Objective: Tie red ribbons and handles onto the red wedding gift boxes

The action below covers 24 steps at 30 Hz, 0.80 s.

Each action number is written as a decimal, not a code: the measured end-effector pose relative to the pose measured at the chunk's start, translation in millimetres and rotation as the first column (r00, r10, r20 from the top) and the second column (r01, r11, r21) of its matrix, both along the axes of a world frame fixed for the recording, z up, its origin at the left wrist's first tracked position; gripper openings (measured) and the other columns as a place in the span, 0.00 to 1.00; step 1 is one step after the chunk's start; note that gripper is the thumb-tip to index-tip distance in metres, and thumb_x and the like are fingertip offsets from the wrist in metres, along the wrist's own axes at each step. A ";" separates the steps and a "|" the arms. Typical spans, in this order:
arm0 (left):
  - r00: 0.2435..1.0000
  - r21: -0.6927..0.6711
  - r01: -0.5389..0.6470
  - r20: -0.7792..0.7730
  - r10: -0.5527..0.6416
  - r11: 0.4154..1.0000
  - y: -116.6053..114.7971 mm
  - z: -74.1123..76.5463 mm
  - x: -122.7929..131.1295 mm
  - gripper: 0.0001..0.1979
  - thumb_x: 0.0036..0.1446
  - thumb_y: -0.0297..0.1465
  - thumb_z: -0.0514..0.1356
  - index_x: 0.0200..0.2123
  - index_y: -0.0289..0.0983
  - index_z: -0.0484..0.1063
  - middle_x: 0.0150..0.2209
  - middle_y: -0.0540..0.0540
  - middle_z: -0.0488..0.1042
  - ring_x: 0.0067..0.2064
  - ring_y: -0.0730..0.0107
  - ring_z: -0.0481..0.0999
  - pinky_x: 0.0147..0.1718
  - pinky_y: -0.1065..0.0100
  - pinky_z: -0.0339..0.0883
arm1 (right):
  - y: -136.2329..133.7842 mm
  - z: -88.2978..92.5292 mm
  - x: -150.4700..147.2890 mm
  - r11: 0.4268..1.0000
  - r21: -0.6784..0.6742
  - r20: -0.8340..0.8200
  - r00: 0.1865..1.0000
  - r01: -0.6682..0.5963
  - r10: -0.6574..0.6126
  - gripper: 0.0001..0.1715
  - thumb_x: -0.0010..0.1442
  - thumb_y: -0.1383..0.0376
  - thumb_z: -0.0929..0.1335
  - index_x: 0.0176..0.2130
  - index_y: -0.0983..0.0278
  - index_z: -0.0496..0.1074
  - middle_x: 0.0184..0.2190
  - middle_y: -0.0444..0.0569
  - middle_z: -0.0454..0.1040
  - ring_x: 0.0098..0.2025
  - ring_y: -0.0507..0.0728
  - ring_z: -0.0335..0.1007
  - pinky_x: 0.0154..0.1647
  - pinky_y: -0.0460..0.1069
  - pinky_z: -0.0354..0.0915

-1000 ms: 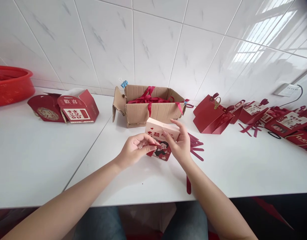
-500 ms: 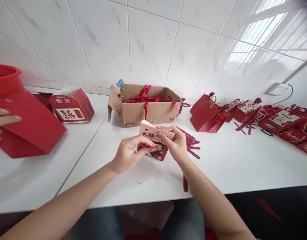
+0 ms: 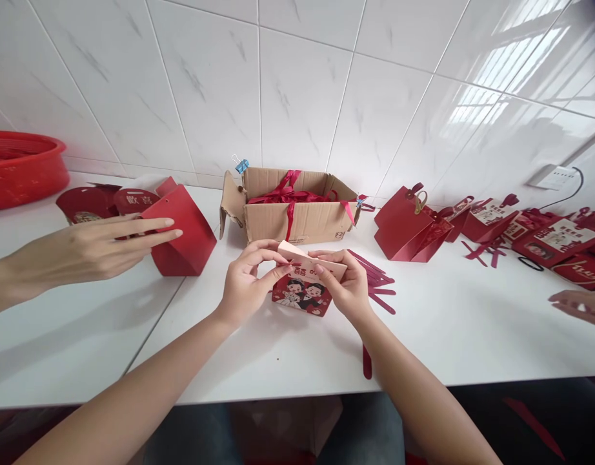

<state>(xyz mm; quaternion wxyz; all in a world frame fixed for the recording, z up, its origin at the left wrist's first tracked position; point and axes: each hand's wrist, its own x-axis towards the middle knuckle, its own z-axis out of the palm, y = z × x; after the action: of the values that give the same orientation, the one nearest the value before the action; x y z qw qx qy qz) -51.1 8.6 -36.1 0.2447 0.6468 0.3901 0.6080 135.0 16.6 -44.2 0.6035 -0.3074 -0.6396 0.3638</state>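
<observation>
A small red gift box (image 3: 302,294), printed with a cartoon bride and groom and with pale inner flaps at its top, stands upright before me. My right hand (image 3: 343,278) grips the top flap, thumb in front and fingers behind. At the upper left edge, the thumb and fingers of my left hand (image 3: 252,278) are pinched together. Between those fingertips shows a little of what looks like a dark red strap (image 3: 293,263); most of it is hidden. Right behind my right hand, several dark red straps (image 3: 382,292) lie fanned out.
Behind stands a cardboard box (image 3: 297,223) of red ribbons. At left, another person's hand (image 3: 108,248) touches a red gift box (image 3: 184,236); a red basin (image 3: 26,171) is beyond. Finished-looking boxes (image 3: 491,216) line the right. Another hand (image 3: 581,307) reaches in there.
My left fingertips have moved from the box's front up to its top edge. The other person's red box has moved right onto the table, and a hand has appeared at the far right.
</observation>
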 end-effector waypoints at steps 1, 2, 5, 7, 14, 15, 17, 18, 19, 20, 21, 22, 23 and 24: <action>1.000 -0.019 0.008 0.015 -0.008 1.000 0.6 -0.1 0.0 0.05 0.51 0.33 0.67 0.29 0.39 0.76 0.43 0.45 0.73 0.49 0.63 0.73 0.51 0.61 0.67 | 0.0 0.1 0.2 1.000 0.014 0.007 1.000 0.005 -0.005 0.07 0.57 0.61 0.71 0.34 0.61 0.69 0.40 0.51 0.79 0.44 0.60 0.77 0.40 0.55 0.74; 1.000 -0.028 0.012 0.027 -0.012 1.000 1.0 -0.2 0.1 0.05 0.51 0.33 0.67 0.29 0.39 0.76 0.41 0.45 0.74 0.49 0.63 0.73 0.50 0.62 0.68 | 0.0 0.1 0.4 1.000 0.020 0.014 1.000 0.008 -0.009 0.07 0.57 0.61 0.71 0.34 0.60 0.69 0.39 0.50 0.79 0.43 0.59 0.77 0.40 0.54 0.74; 1.000 -0.031 0.013 0.027 -0.012 0.999 1.4 -0.8 0.3 0.05 0.50 0.33 0.67 0.28 0.38 0.75 0.36 0.45 0.75 0.47 0.63 0.74 0.46 0.63 0.69 | 0.4 -0.5 0.9 1.000 -0.010 0.038 0.999 0.020 -0.019 0.08 0.56 0.60 0.71 0.35 0.60 0.70 0.38 0.50 0.79 0.39 0.58 0.77 0.37 0.53 0.73; 1.000 -0.018 -0.010 0.000 0.010 1.000 1.3 -1.4 0.1 0.05 0.51 0.33 0.66 0.28 0.38 0.76 0.34 0.45 0.75 0.46 0.62 0.74 0.46 0.62 0.69 | 0.9 -1.1 1.0 0.998 -0.048 0.054 0.998 0.037 -0.035 0.10 0.56 0.58 0.71 0.34 0.61 0.70 0.36 0.49 0.79 0.36 0.57 0.77 0.35 0.52 0.73; 0.995 0.085 -0.002 -0.097 0.011 0.996 -1.3 1.9 -1.9 0.04 0.52 0.32 0.66 0.28 0.39 0.76 0.48 0.44 0.72 0.52 0.60 0.71 0.54 0.57 0.64 | 1.0 -0.5 0.0 0.993 -0.073 0.087 0.993 0.088 -0.081 0.12 0.55 0.56 0.71 0.31 0.61 0.69 0.30 0.46 0.76 0.31 0.55 0.74 0.32 0.49 0.70; 0.996 0.063 0.034 -0.081 -0.029 0.997 -1.3 2.4 -2.5 0.04 0.53 0.32 0.65 0.29 0.39 0.75 0.47 0.44 0.73 0.51 0.60 0.72 0.53 0.57 0.65 | 1.0 -0.6 -0.1 0.994 -0.073 0.085 0.994 0.080 -0.074 0.12 0.55 0.56 0.71 0.31 0.61 0.69 0.30 0.46 0.76 0.31 0.55 0.74 0.31 0.49 0.70; 0.995 0.018 0.080 -0.057 -0.079 0.997 -0.8 2.7 -3.4 0.04 0.53 0.33 0.65 0.30 0.39 0.75 0.43 0.44 0.74 0.49 0.61 0.74 0.52 0.57 0.66 | 1.3 -1.1 -0.3 0.994 -0.073 0.083 0.994 0.077 -0.070 0.12 0.56 0.56 0.71 0.31 0.61 0.68 0.29 0.46 0.76 0.31 0.54 0.73 0.30 0.49 0.69; 0.995 0.008 0.078 -0.063 -0.077 0.997 -0.6 2.6 -3.5 0.04 0.53 0.33 0.65 0.31 0.38 0.75 0.42 0.44 0.74 0.48 0.61 0.74 0.51 0.57 0.66 | 1.5 -1.3 -0.5 0.994 -0.071 0.084 0.994 0.082 -0.076 0.12 0.56 0.56 0.71 0.31 0.61 0.68 0.29 0.45 0.75 0.30 0.54 0.73 0.30 0.49 0.69; 0.995 0.015 0.061 -0.081 -0.060 0.998 -0.6 2.5 -3.4 0.05 0.53 0.33 0.65 0.30 0.38 0.75 0.42 0.44 0.73 0.48 0.61 0.74 0.51 0.57 0.66 | 1.6 -1.3 -0.6 0.994 -0.068 0.086 0.993 0.089 -0.083 0.12 0.56 0.56 0.70 0.31 0.61 0.68 0.29 0.45 0.75 0.30 0.54 0.73 0.30 0.48 0.68; 0.993 0.040 0.036 -0.114 -0.031 0.999 -1.0 2.6 -3.0 0.05 0.53 0.34 0.66 0.30 0.39 0.76 0.43 0.44 0.73 0.48 0.61 0.73 0.51 0.56 0.66 | 1.5 -1.2 -0.8 0.993 -0.067 0.085 0.992 0.094 -0.088 0.12 0.56 0.56 0.70 0.31 0.61 0.67 0.28 0.45 0.75 0.30 0.54 0.72 0.29 0.48 0.68; 0.988 0.077 0.007 -0.156 0.005 0.997 -1.8 2.8 -2.2 0.05 0.52 0.34 0.66 0.29 0.39 0.76 0.45 0.44 0.72 0.50 0.60 0.72 0.52 0.56 0.66 | 1.2 -1.1 -1.0 0.994 -0.066 0.082 0.993 0.092 -0.087 0.13 0.56 0.56 0.70 0.31 0.61 0.67 0.28 0.45 0.75 0.30 0.54 0.73 0.29 0.48 0.68; 0.978 0.121 -0.021 -0.205 0.046 0.992 -2.9 3.2 -1.2 0.05 0.52 0.34 0.66 0.28 0.40 0.77 0.48 0.44 0.71 0.52 0.59 0.70 0.53 0.56 0.65 | 0.7 -0.9 -1.2 0.994 -0.063 0.079 0.994 0.086 -0.081 0.13 0.56 0.56 0.70 0.30 0.61 0.66 0.28 0.45 0.75 0.30 0.54 0.73 0.30 0.49 0.69; 0.964 0.167 -0.045 -0.251 0.087 0.985 -4.4 3.6 0.0 0.05 0.52 0.34 0.66 0.27 0.41 0.77 0.52 0.45 0.70 0.55 0.58 0.67 0.54 0.55 0.64 | -0.1 -0.9 -1.4 0.996 -0.055 0.080 0.994 0.076 -0.071 0.13 0.57 0.56 0.69 0.31 0.61 0.66 0.29 0.45 0.76 0.30 0.54 0.74 0.30 0.49 0.69; 0.948 0.208 -0.062 -0.293 0.123 0.976 -6.0 3.9 1.2 0.05 0.53 0.34 0.66 0.26 0.42 0.77 0.56 0.47 0.67 0.58 0.56 0.63 0.55 0.53 0.63 | -1.1 -1.0 -1.6 0.997 -0.038 0.088 0.994 0.063 -0.059 0.12 0.58 0.56 0.69 0.32 0.61 0.66 0.30 0.46 0.76 0.31 0.55 0.74 0.32 0.49 0.70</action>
<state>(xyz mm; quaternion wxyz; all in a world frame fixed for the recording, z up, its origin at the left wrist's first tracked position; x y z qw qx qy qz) -49.9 2.6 -32.2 0.0879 0.7346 0.3911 0.5474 133.4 15.4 -45.2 0.5796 -0.3545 -0.6479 0.3444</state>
